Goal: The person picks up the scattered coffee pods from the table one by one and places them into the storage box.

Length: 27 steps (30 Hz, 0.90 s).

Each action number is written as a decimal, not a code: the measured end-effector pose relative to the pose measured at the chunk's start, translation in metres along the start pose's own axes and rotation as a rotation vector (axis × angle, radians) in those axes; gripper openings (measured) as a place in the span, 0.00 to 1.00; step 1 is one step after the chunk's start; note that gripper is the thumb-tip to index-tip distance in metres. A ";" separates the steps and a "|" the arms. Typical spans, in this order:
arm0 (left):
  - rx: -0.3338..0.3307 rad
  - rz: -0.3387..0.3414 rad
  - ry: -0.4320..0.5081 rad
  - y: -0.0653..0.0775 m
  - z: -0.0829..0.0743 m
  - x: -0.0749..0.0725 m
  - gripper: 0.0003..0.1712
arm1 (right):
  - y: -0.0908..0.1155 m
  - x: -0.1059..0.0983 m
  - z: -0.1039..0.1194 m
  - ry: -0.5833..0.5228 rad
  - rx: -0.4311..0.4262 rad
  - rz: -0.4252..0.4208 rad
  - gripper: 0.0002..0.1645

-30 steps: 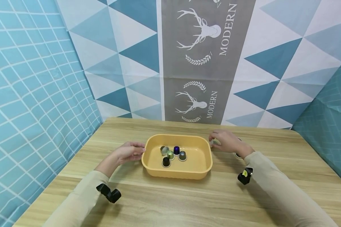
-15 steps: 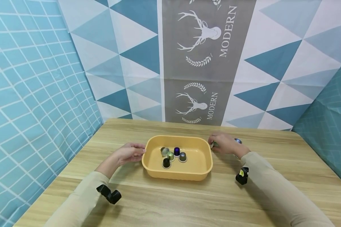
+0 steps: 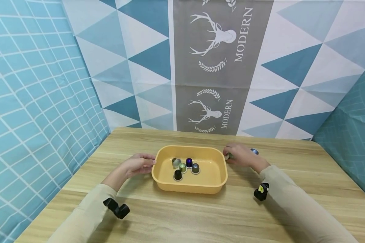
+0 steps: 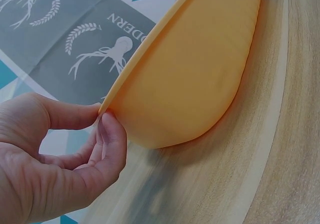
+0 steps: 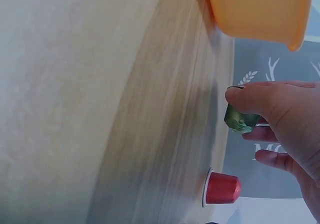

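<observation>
My left hand [image 3: 137, 164] pinches the left rim of a yellow plastic tub [image 4: 190, 69] between thumb and fingers. Just outside the tub's right rim, my right hand [image 3: 241, 155] holds a green coffee capsule [image 5: 240, 118] between thumb and fingers, raised off the table. Inside the tub lie several more capsules: a dark blue one [image 3: 189, 162], a grey-blue one [image 3: 195, 168], a light green one [image 3: 182, 167], a black one [image 3: 177, 174] and a pale one on its side [image 3: 176, 163].
A red capsule [image 5: 222, 188] stands on the wooden table [image 3: 182, 216] near my right hand, hidden behind it in the head view. A blue capsule [image 3: 254, 151] lies beyond that hand. Patterned cloth [image 3: 213, 67] hangs along the table's back edge.
The green capsule has turned in my right fingers, so its green side shows more. My right hand has shifted slightly, uncovering the blue capsule behind it. The left hand keeps still on the rim.
</observation>
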State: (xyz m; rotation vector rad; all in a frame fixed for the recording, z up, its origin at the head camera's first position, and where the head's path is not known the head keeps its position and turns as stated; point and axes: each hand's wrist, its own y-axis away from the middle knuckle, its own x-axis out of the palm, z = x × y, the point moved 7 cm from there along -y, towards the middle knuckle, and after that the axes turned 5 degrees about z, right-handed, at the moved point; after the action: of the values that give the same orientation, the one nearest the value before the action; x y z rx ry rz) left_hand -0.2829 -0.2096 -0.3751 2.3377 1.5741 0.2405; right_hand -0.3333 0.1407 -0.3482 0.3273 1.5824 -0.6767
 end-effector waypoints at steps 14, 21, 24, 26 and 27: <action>0.008 0.020 0.005 -0.001 -0.001 0.000 0.28 | 0.003 -0.010 0.014 0.027 -0.058 -0.083 0.15; 0.006 0.021 -0.005 -0.001 -0.001 0.000 0.29 | 0.005 -0.018 0.020 0.033 -0.064 -0.104 0.15; 0.008 0.022 -0.011 -0.002 -0.001 -0.001 0.28 | 0.007 -0.022 0.023 0.030 -0.079 -0.126 0.15; 0.012 0.029 -0.016 -0.002 0.000 -0.001 0.29 | 0.009 -0.024 0.025 0.031 -0.091 -0.140 0.15; 0.011 0.027 -0.016 -0.002 0.000 -0.001 0.29 | 0.010 -0.025 0.026 0.034 -0.095 -0.146 0.15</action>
State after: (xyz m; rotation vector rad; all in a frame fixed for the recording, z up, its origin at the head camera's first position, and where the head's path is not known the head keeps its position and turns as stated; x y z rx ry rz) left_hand -0.2851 -0.2102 -0.3754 2.3650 1.5412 0.2194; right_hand -0.3035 0.1376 -0.3262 0.1548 1.6765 -0.7087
